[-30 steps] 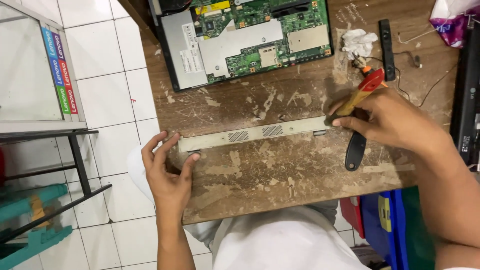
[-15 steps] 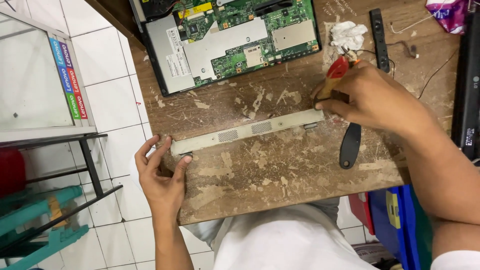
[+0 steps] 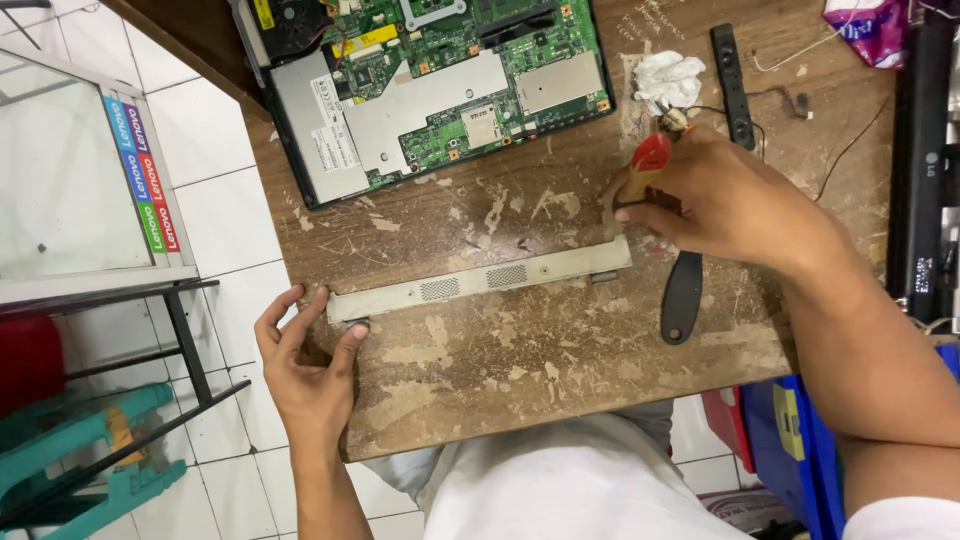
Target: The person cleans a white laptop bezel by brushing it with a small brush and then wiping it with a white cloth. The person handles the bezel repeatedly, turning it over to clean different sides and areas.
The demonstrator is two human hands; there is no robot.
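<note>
Wooden and badly scratched, the counter (image 3: 560, 350) carries everything here. The biggest thing on it is an opened laptop base (image 3: 430, 90) with a green board showing, lying far in front of both hands.

Closer in lies a long grey strip (image 3: 480, 283) with two small mesh patches. Its long side runs from hand to hand, slanting a little, so that the end by the right hand lies farther from the person. The left hand (image 3: 305, 365) touches one end, with fingers spread and the thumb and first fingers cupping the strip's tip at the counter's edge. The right hand (image 3: 730, 200) is at the other end, just above the strip. It is curled tight around a tool with red handles (image 3: 650, 155). The right hand is nearer the laptop base.

A black curved piece (image 3: 683, 298) lies just below the right hand. A crumpled white tissue (image 3: 668, 80) and a thin black bar (image 3: 730, 75) lie beyond it.

The tool's tip is hidden under the fingers, so I cannot tell if it touches the strip. The right forearm runs out of the picture.
</note>
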